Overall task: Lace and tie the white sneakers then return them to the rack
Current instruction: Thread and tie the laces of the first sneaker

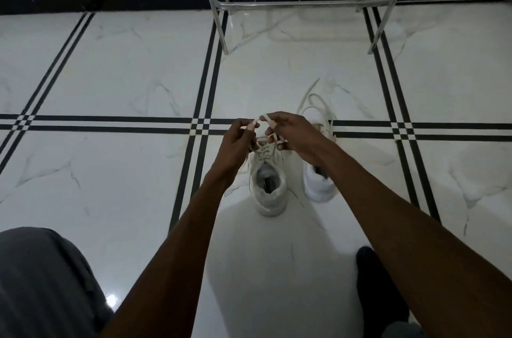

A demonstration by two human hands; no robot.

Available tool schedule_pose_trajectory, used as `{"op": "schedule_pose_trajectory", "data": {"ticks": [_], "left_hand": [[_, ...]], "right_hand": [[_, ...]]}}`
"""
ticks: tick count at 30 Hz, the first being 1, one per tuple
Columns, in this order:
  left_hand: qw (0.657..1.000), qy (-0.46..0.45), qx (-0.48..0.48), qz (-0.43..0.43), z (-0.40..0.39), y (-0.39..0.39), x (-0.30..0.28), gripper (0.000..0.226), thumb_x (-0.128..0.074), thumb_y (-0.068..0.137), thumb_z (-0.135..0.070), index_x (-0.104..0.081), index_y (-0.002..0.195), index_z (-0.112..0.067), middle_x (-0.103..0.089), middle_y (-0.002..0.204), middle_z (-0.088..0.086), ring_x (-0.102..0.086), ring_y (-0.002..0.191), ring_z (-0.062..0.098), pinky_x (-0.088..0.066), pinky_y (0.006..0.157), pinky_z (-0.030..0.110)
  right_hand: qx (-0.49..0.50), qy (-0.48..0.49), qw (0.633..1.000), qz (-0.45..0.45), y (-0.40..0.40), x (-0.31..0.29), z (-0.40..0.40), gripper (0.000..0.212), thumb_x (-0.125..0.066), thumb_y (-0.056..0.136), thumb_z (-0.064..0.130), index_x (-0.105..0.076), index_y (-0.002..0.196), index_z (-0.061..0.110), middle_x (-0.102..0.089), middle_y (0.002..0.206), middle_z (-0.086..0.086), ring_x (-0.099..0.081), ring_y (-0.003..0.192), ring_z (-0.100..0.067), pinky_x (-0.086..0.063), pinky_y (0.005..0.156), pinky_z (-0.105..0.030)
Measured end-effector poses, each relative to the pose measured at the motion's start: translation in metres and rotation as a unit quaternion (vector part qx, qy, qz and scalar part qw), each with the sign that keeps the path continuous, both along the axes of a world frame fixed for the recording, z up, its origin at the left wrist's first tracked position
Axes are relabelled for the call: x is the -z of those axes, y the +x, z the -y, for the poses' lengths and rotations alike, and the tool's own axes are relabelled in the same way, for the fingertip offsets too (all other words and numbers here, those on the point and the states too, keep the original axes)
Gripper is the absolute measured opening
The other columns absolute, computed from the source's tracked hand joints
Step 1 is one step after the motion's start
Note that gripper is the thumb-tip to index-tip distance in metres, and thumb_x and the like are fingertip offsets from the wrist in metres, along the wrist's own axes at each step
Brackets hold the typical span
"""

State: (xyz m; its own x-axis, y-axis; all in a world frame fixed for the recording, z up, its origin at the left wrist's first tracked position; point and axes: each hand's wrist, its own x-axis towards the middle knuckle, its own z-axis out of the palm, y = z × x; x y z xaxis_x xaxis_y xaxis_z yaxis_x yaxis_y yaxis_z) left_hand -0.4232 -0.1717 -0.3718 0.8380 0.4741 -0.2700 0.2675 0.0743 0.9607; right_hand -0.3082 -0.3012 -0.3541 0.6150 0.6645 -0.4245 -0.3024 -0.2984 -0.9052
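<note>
Two white sneakers stand side by side on the floor, heels toward me. The left sneaker (270, 191) is laced partway up. Above its tongue my left hand (238, 142) pinches one end of its white lace (263, 119), and my right hand (293, 132) pinches the other end. The lace arcs between my fingers in a small loop. The right sneaker (318, 188) is partly hidden behind my right forearm, and its loose laces (313, 101) trail out over the floor past its toe.
A metal wire shoe rack (302, 1) stands against the wall ahead, its lowest shelf bare. The floor is white marble tile with black stripes (110, 123). My grey-clad knee (41, 279) is at bottom left and a dark foot (376, 282) at bottom right.
</note>
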Motion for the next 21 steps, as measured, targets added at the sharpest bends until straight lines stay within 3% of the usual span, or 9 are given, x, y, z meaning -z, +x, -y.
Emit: {"op": "schedule_pose_trajectory", "data": {"ticks": [3,6,9,12,16,18,21], "left_hand": [[0.999,0.044,0.024,0.001,-0.002,-0.003,0.009,0.025,-0.051,0.106,-0.026,-0.061,0.127,-0.018,-0.063,0.096,0.024,-0.059,0.082,0.016,-0.055,0.082,0.035],[0.995,0.088,0.041,0.008,-0.002,-0.005,0.01,0.029,-0.047,0.107,-0.016,-0.059,0.133,-0.017,-0.065,0.09,0.006,-0.06,0.084,0.016,-0.055,0.081,0.035],[0.989,0.126,0.073,0.022,-0.004,-0.006,0.009,0.03,-0.049,0.105,-0.015,-0.06,0.133,-0.018,-0.072,0.096,0.001,-0.068,0.087,0.019,-0.058,0.08,0.035],[0.984,0.157,0.081,0.004,-0.004,-0.006,0.01,0.027,-0.055,0.103,-0.021,-0.06,0.129,-0.023,-0.076,0.098,0.01,-0.074,0.086,0.027,-0.061,0.085,0.049],[0.986,0.155,0.066,0.008,-0.004,-0.004,0.013,0.021,-0.062,0.099,-0.025,-0.061,0.12,-0.024,-0.078,0.092,0.009,-0.076,0.083,0.027,-0.06,0.083,0.055],[0.984,0.168,0.064,0.0,-0.006,-0.002,0.016,0.037,-0.062,0.098,-0.016,-0.057,0.133,-0.028,-0.078,0.094,0.007,-0.076,0.084,0.022,-0.061,0.084,0.052],[0.976,0.203,0.08,-0.017,-0.009,0.001,0.018,0.073,-0.065,0.096,-0.012,-0.033,0.157,-0.036,-0.076,0.093,0.003,-0.075,0.085,0.02,-0.062,0.084,0.04]], "right_hand": [[-0.009,-0.034,0.999,0.018,-0.003,0.008,0.001,0.037,-0.053,0.098,0.006,-0.062,0.131,0.02,-0.073,0.101,-0.009,-0.068,0.074,-0.008,-0.051,0.066,-0.028],[-0.012,-0.039,0.999,0.012,-0.004,0.01,0.0,0.044,-0.055,0.096,0.002,-0.055,0.137,0.02,-0.075,0.108,-0.014,-0.071,0.082,-0.014,-0.051,0.065,-0.028],[0.009,-0.058,0.998,0.009,-0.005,0.007,-0.001,0.038,-0.068,0.086,0.003,-0.061,0.121,0.014,-0.078,0.097,-0.015,-0.073,0.078,-0.019,-0.049,0.058,-0.027],[0.047,-0.077,0.996,0.022,-0.005,0.01,-0.005,0.034,-0.077,0.077,0.002,-0.061,0.107,0.008,-0.076,0.084,-0.009,-0.074,0.066,-0.015,-0.051,0.053,-0.025],[0.032,-0.044,0.998,0.037,-0.003,0.014,-0.004,0.012,-0.075,0.079,-0.002,-0.075,0.092,0.0,-0.074,0.082,-0.015,-0.071,0.065,-0.015,-0.054,0.06,-0.025],[-0.024,-0.019,0.999,0.025,-0.001,0.015,-0.003,0.013,-0.071,0.085,-0.001,-0.074,0.098,-0.004,-0.074,0.09,-0.02,-0.07,0.074,-0.017,-0.059,0.068,-0.026],[-0.063,0.006,0.998,0.008,-0.001,0.019,-0.002,0.023,-0.073,0.088,0.014,-0.074,0.103,-0.003,-0.073,0.103,-0.028,-0.071,0.088,-0.029,-0.058,0.091,-0.037]]}}
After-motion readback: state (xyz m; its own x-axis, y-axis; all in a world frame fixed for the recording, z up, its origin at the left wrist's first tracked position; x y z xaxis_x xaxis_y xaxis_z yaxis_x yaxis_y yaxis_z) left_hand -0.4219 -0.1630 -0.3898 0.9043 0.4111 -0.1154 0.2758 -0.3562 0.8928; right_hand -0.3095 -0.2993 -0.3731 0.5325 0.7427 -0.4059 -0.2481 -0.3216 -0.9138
